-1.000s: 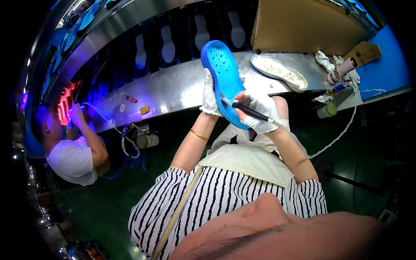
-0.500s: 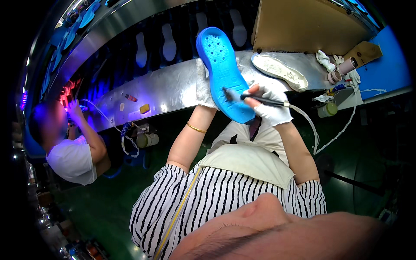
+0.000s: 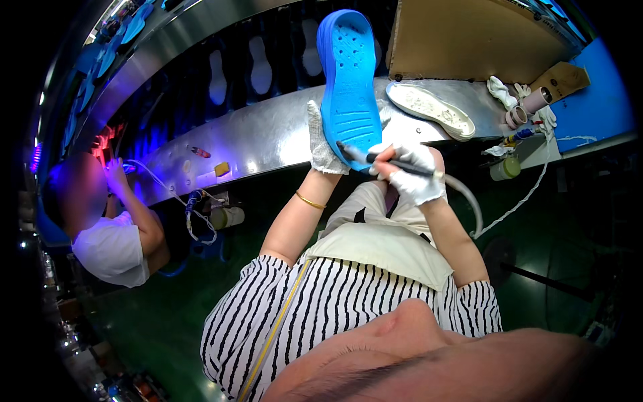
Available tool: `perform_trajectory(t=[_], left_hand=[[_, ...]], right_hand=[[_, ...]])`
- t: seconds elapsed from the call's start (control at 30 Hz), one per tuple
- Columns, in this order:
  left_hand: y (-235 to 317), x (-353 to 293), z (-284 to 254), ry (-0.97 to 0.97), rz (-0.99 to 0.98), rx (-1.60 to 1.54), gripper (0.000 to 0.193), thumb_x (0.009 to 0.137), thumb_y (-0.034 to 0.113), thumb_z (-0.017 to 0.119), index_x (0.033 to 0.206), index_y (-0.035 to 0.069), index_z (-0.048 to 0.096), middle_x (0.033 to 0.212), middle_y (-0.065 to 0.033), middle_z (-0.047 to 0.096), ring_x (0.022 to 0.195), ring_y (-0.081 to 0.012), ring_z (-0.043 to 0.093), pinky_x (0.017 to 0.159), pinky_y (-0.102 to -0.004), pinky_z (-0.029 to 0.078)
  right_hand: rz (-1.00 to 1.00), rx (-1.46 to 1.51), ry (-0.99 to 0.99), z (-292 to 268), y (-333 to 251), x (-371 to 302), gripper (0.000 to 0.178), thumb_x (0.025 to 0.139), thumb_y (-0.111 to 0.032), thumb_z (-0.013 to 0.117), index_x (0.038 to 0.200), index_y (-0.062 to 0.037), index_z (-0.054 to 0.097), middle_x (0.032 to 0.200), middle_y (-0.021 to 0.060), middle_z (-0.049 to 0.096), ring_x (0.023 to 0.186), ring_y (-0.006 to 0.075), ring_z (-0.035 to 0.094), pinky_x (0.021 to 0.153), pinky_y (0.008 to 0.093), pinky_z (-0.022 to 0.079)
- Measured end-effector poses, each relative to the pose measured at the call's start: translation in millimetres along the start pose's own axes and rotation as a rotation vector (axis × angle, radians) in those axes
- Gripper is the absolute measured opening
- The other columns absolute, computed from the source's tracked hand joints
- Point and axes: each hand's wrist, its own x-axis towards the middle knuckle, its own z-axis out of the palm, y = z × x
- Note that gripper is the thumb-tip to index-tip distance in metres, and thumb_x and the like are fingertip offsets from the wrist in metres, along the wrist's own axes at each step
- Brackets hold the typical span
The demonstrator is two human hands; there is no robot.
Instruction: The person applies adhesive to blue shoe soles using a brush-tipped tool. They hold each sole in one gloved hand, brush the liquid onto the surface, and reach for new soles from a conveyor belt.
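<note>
Left hand [image 3: 323, 153] grips blue foot-shaped moulded sole [image 3: 349, 87], right hand [image 3: 416, 183] slim black-handled brush [image 3: 407, 167] at its six o'clock; brushwork seemingly unfinished

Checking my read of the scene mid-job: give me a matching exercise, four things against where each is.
1. blue sole
2. black-handled brush
3. white sole
4. yellow block

A. in the right hand
B. on the metal ledge, left of both hands
C. held up by the left hand
D. lying near the cardboard

Pairs: 1-C, 2-A, 3-D, 4-B
</note>
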Motion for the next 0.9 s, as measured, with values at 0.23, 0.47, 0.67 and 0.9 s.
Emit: perform_trajectory(t=[0.23,0.47,0.67,0.9], left_hand=[[4.0,-1.1,14.9,0.009,0.123,0.17,0.089,0.088,0.069,0.048,0.148,0.006,0.031,0.144,-0.0192,0.044,0.127,-0.0346,0.049,0.107,-0.0493,0.042],[9.5,6.9,21.4,-0.127,0.078,0.078,0.092,0.087,0.071,0.046,0.153,0.01,0.025,0.153,-0.0214,0.03,0.137,-0.0377,0.037,0.112,-0.0556,0.032],[18.9,9.5,17.4,-0.067,0.05,0.188,0.095,0.084,0.072,0.049,0.152,0.01,0.027,0.151,-0.0236,0.034,0.132,-0.0389,0.044,0.111,-0.0563,0.035],[26.4,17.0,24.1,-0.139,-0.019,0.127,0.094,0.085,0.072,0.048,0.152,0.009,0.027,0.151,-0.0257,0.032,0.134,-0.0403,0.041,0.111,-0.0572,0.033]], right_hand=[[-0.06,-0.04,-0.019,9.7,11.6,-2.5,0.012,0.082,0.008,0.067,0.09,-0.002,0.066,0.09,0.0078,0.067,0.081,0.012,0.064,0.076,0.0253,0.052],[0.13,0.252,0.075,-0.8,1.8,2.6,0.012,0.083,0.007,0.066,0.092,-0.0004,0.066,0.088,0.0091,0.068,0.073,0.0132,0.064,0.069,0.0246,0.052],[0.031,-0.027,-0.096,-4.2,-5.9,3.3,0.014,0.079,0.006,0.067,0.09,-0.0013,0.067,0.085,0.0061,0.067,0.074,0.0133,0.064,0.074,0.0261,0.052],[-0.014,-0.081,-0.164,-10.2,1.0,2.7,0.011,0.08,0.004,0.067,0.089,-0.0023,0.066,0.086,0.0057,0.067,0.077,0.0125,0.061,0.074,0.0269,0.05]])
